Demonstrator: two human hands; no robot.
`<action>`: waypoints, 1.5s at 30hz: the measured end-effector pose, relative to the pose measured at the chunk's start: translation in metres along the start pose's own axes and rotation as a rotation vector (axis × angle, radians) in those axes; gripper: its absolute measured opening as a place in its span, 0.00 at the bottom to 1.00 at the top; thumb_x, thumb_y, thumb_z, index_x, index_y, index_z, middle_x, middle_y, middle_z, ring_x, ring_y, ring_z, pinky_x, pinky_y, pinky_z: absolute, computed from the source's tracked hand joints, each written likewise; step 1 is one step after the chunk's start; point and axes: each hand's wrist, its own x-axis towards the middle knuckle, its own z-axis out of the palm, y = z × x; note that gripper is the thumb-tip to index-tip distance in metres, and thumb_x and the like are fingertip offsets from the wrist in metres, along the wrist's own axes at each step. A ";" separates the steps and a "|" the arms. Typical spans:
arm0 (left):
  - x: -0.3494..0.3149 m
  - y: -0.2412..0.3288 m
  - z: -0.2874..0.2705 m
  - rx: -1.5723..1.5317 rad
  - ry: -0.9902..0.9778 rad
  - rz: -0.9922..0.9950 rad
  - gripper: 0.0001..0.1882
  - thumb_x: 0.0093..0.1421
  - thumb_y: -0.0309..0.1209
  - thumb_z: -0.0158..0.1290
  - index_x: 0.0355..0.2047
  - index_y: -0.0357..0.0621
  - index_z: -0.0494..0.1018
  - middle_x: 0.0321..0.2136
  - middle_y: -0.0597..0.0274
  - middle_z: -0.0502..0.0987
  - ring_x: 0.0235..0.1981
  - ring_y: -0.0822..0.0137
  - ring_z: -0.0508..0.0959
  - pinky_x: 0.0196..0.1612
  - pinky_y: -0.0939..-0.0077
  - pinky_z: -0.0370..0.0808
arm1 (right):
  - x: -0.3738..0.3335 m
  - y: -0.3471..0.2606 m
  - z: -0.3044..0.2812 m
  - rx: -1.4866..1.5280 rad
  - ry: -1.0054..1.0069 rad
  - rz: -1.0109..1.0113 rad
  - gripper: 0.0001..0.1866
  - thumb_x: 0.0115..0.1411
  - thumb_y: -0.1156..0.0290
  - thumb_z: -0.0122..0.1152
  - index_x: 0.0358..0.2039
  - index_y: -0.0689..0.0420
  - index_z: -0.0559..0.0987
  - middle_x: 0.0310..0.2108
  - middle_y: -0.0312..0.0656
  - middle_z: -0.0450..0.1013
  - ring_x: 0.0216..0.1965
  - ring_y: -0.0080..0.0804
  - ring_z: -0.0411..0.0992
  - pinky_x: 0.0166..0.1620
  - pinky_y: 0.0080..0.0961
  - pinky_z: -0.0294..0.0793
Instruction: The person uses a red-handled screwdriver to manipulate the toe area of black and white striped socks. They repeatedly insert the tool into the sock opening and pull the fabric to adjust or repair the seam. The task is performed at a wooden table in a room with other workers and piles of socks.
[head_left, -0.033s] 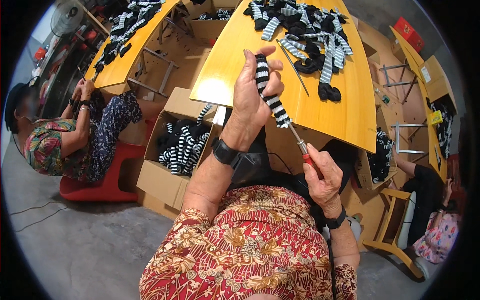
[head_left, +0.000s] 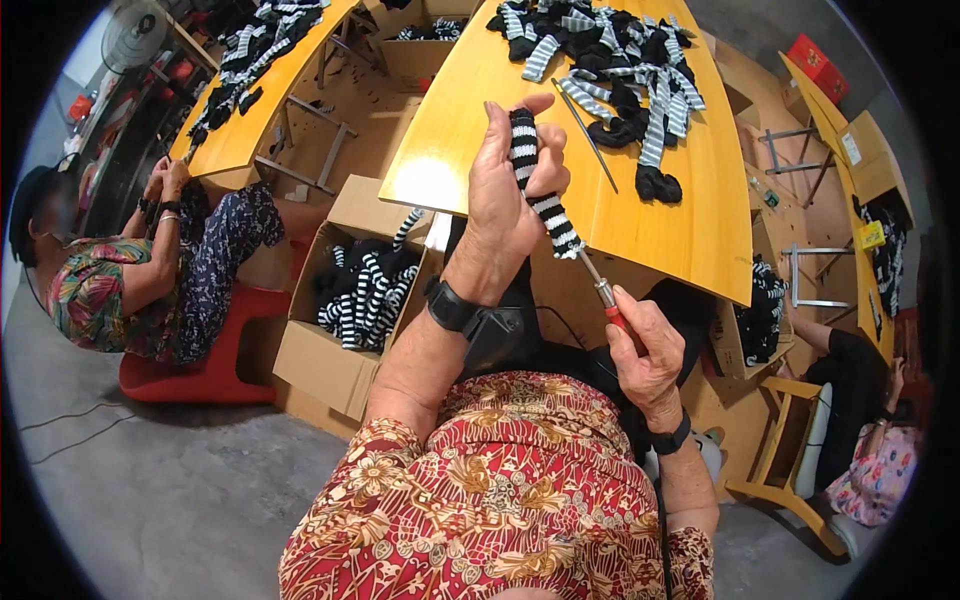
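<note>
A narrow black-and-white striped knit tube (head_left: 552, 214) runs through my left hand (head_left: 497, 195), whose fingers curl around it above the near edge of the table. My right hand (head_left: 650, 355) grips the red handle (head_left: 615, 318) of a thin metal-shafted hand tool. From that handle the shaft (head_left: 592, 268) slants up and left into the tube's lower end; its tip is hidden inside the knit. Beyond my hands lies a heap of striped and black knit pieces (head_left: 655, 95) on the yellow table (head_left: 450, 150). A slim dark metal rod (head_left: 588, 137) rests beside the heap.
An open cardboard box (head_left: 325, 370) of striped knits stands left of my lap. Another box (head_left: 735, 330) of knits is at the right under the table. A person (head_left: 130, 270) sits on a red chair (head_left: 215, 365) at left. A wooden chair (head_left: 775, 450) and another person (head_left: 870, 470) are at right.
</note>
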 end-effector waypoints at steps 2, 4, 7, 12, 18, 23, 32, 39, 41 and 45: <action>-0.004 -0.002 0.005 -0.007 -0.017 0.019 0.29 0.71 0.52 0.29 0.54 0.39 0.62 0.22 0.67 0.68 0.11 0.81 0.54 0.16 0.87 0.55 | 0.002 0.005 0.000 0.021 0.006 -0.022 0.21 0.51 0.84 0.61 0.48 0.63 0.77 0.30 0.45 0.75 0.28 0.33 0.74 0.33 0.24 0.73; -0.007 -0.004 0.012 0.030 -0.027 0.042 0.32 0.70 0.54 0.27 0.55 0.38 0.61 0.18 0.70 0.64 0.10 0.81 0.53 0.16 0.87 0.52 | 0.007 0.003 0.004 0.027 0.035 -0.029 0.21 0.51 0.84 0.61 0.48 0.63 0.77 0.30 0.45 0.75 0.28 0.33 0.74 0.33 0.23 0.73; -0.007 -0.004 0.018 0.042 -0.102 0.080 0.34 0.69 0.56 0.25 0.56 0.38 0.60 0.16 0.72 0.61 0.10 0.83 0.51 0.15 0.88 0.50 | 0.007 0.002 0.008 0.046 0.071 -0.035 0.21 0.51 0.84 0.61 0.48 0.64 0.77 0.30 0.45 0.75 0.28 0.32 0.73 0.32 0.23 0.73; -0.014 0.000 0.028 0.068 -0.158 0.078 0.36 0.68 0.59 0.25 0.57 0.40 0.60 0.13 0.76 0.57 0.09 0.84 0.51 0.15 0.88 0.50 | 0.012 0.000 0.009 0.045 0.096 -0.102 0.20 0.52 0.83 0.60 0.48 0.64 0.77 0.30 0.45 0.75 0.28 0.32 0.73 0.32 0.23 0.73; -0.039 -0.028 0.047 0.123 -0.143 -0.026 0.37 0.65 0.62 0.25 0.53 0.40 0.61 0.10 0.75 0.58 0.09 0.81 0.52 0.15 0.87 0.52 | 0.024 -0.008 0.009 0.046 0.126 -0.110 0.19 0.52 0.84 0.59 0.46 0.65 0.77 0.29 0.46 0.74 0.27 0.34 0.73 0.31 0.24 0.73; -0.036 -0.025 0.033 0.088 -0.066 -0.020 0.30 0.69 0.56 0.29 0.50 0.40 0.62 0.16 0.70 0.66 0.11 0.81 0.57 0.17 0.87 0.56 | 0.026 -0.009 0.016 -0.012 0.123 -0.043 0.19 0.52 0.83 0.60 0.46 0.65 0.76 0.28 0.46 0.72 0.27 0.35 0.73 0.32 0.26 0.73; -0.005 -0.001 -0.004 -0.026 0.106 0.083 0.24 0.70 0.49 0.37 0.49 0.39 0.66 0.29 0.62 0.74 0.17 0.76 0.65 0.21 0.84 0.63 | 0.014 -0.007 0.014 -0.043 0.021 -0.009 0.22 0.50 0.83 0.61 0.49 0.62 0.76 0.29 0.45 0.73 0.28 0.35 0.73 0.33 0.26 0.73; -0.008 -0.011 -0.007 -0.011 -0.062 -0.069 0.30 0.70 0.54 0.30 0.55 0.39 0.61 0.25 0.60 0.74 0.12 0.78 0.58 0.18 0.85 0.57 | 0.020 -0.002 0.009 0.068 0.015 0.090 0.20 0.53 0.83 0.59 0.48 0.63 0.76 0.27 0.43 0.72 0.27 0.31 0.71 0.32 0.22 0.71; -0.017 -0.024 -0.001 0.045 -0.050 -0.075 0.30 0.70 0.53 0.31 0.55 0.39 0.61 0.23 0.62 0.74 0.11 0.79 0.56 0.17 0.86 0.55 | 0.020 0.002 0.017 0.052 0.065 0.069 0.20 0.53 0.83 0.59 0.48 0.63 0.76 0.27 0.43 0.72 0.26 0.31 0.71 0.32 0.22 0.71; -0.018 -0.022 -0.002 0.072 0.075 -0.033 0.28 0.70 0.51 0.35 0.54 0.39 0.63 0.25 0.61 0.75 0.15 0.78 0.63 0.21 0.85 0.61 | 0.024 0.002 0.014 0.009 0.026 0.064 0.20 0.52 0.83 0.59 0.48 0.63 0.76 0.27 0.43 0.72 0.26 0.31 0.71 0.31 0.23 0.71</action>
